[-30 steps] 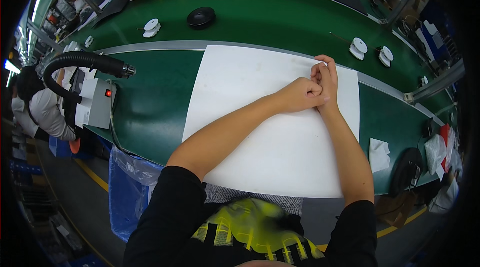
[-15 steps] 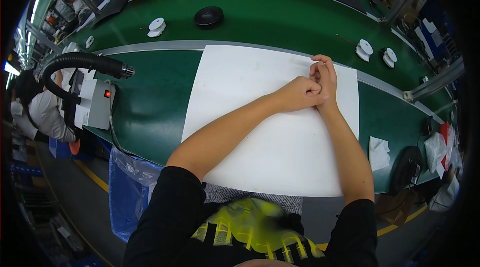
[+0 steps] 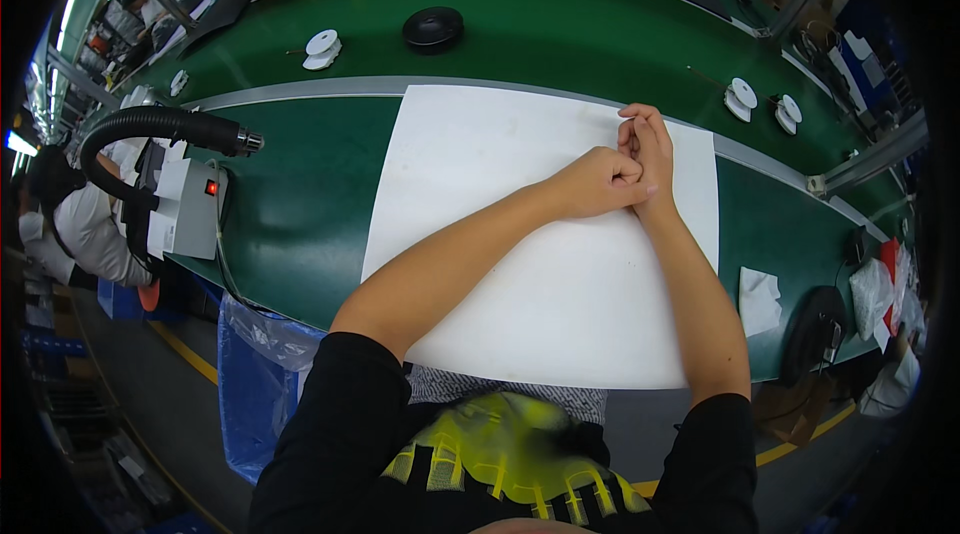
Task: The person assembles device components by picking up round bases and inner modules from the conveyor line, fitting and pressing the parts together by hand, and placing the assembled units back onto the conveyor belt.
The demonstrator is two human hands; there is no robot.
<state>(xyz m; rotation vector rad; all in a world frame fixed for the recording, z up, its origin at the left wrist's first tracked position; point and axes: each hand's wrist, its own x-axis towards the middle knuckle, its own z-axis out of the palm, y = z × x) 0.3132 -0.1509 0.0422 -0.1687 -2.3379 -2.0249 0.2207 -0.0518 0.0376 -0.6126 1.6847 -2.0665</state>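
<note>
Both my hands meet over the upper right part of a large white sheet (image 3: 520, 284) lying on the green workbench. My left hand (image 3: 598, 184) is closed and pressed against the base of my right hand (image 3: 652, 146), its thumb lying across near the wrist. The right thumb is hidden behind the left fingers. My right hand is raised on edge, fingers loosely bent and partly apart, with no object showing in it. Both forearms rest over the sheet.
Beyond the bench, a green conveyor belt (image 3: 560, 34) carries a black round piece (image 3: 433, 28) and several white spools (image 3: 740, 99). At left stands a grey box with a flexible black nozzle (image 3: 160, 124). A crumpled white cloth (image 3: 759, 301) lies right; a blue lined bin (image 3: 250, 394) stands below left.
The black round piece and the white spools on the belt have shifted right. My hands keep the same clasped pose; the view has tilted very slightly.
</note>
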